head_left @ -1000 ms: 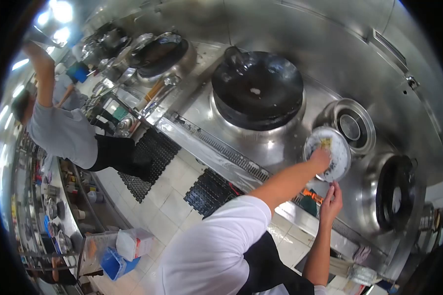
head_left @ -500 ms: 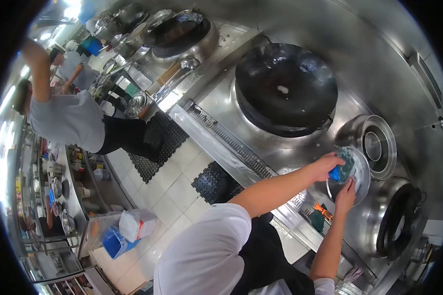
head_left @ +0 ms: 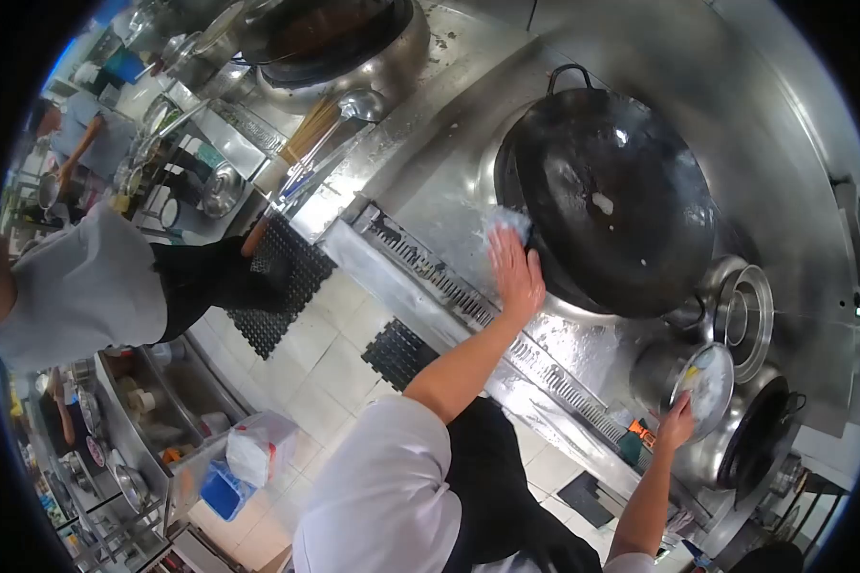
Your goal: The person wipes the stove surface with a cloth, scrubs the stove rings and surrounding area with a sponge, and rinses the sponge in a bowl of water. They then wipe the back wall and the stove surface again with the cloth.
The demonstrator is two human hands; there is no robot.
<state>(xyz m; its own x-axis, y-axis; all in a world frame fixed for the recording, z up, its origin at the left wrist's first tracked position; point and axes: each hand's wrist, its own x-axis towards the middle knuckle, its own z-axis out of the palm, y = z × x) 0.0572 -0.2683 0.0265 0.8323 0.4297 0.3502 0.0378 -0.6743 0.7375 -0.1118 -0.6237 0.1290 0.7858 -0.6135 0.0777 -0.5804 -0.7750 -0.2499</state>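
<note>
Scrubber (head_left: 508, 223), apparently, now under left fingers (head_left: 510, 256) beside wok (head_left: 616, 205), off soapy vessel (head_left: 715, 399).

Bright kitchen light here! White glare flares off the steel counter (head_left: 588, 346) at four o'clock from centre, and a sharp sparkle sits on the dark wok (head_left: 655, 224) at two. Motion blur smears the left hand (head_left: 518, 279) and its scrubber (head_left: 508, 224), just above centre toward one. The grey wall (head_left: 764, 134) beyond runs dimmer and soft. Fisheye bends the shelving (head_left: 143, 420) at eight, black swallows the corners, and blue fringing edges ten o'clock!
</note>
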